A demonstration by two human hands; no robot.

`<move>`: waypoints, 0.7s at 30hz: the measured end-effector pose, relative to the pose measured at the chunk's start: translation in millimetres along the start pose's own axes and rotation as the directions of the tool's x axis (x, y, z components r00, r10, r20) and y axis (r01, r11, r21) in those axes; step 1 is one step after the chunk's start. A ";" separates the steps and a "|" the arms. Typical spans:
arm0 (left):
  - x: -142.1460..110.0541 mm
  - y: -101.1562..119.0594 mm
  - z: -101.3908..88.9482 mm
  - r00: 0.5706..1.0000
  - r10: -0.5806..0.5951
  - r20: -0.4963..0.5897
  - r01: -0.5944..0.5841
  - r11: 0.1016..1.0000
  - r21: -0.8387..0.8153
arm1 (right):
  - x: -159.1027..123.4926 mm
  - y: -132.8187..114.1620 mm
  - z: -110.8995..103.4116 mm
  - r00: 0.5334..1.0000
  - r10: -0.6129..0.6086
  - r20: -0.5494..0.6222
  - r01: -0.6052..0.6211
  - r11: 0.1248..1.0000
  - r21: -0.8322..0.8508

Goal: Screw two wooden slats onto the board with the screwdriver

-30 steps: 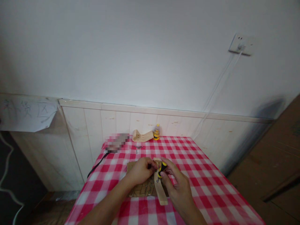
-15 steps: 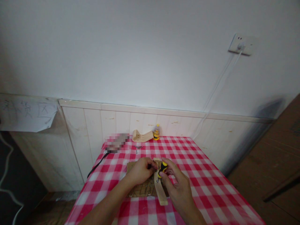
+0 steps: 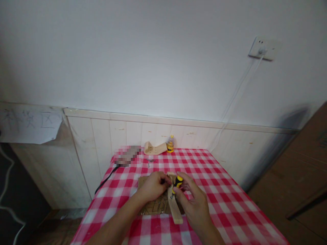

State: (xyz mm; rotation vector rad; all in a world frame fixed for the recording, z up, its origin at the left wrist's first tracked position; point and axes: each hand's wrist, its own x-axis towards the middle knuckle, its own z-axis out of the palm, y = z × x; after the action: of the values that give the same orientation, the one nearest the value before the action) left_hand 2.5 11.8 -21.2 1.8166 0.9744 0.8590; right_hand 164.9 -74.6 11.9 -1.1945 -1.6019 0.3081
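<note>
A screwdriver (image 3: 178, 183) with a short yellow and black handle is in my right hand (image 3: 195, 199), fingers closed round it. Its tip points down onto a pale bent wooden piece (image 3: 175, 210), where a small metal spot shows at the contact. My left hand (image 3: 156, 185) is closed at the far part of that wood, fingertips against its left side; whether they pinch anything else I cannot make out. Under the wood and my left hand lies a flat brown cardboard piece (image 3: 153, 208) with dark printed marks.
At the back of the red and white checked tablecloth (image 3: 214, 207) stand another bent wooden piece (image 3: 154, 149) and a yellow-capped clear bottle (image 3: 170, 144). Several screws (image 3: 150, 160) lie before them. A blurred object (image 3: 129, 156) with a black strap rests at the left edge.
The screwdriver handle has turned slightly in my right hand. My left hand and the wooden piece stay in place.
</note>
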 end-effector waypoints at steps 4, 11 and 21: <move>-0.9 2.9 -0.8 1.000 -0.009 -0.006 0.009 1.000 0.020 | 0.2 0.4 0.3 1.000 0.015 -0.003 -0.015 1.000 -0.002; -1.9 8.3 -3.1 1.000 0.002 0.007 -0.002 0.999 0.042 | 8.1 -1.3 1.5 0.999 0.049 -0.009 -0.048 0.996 0.069; 0.4 -1.9 0.1 1.000 -0.004 0.023 0.005 1.000 -0.030 | 36.0 2.6 6.8 0.992 0.086 -0.092 -0.075 0.990 0.120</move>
State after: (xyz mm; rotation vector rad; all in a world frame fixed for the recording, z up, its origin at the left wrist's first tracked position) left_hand 2.3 12.7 -23.0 1.7946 0.9455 0.8437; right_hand 162.9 -41.9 28.3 -1.1688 -1.4349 0.3845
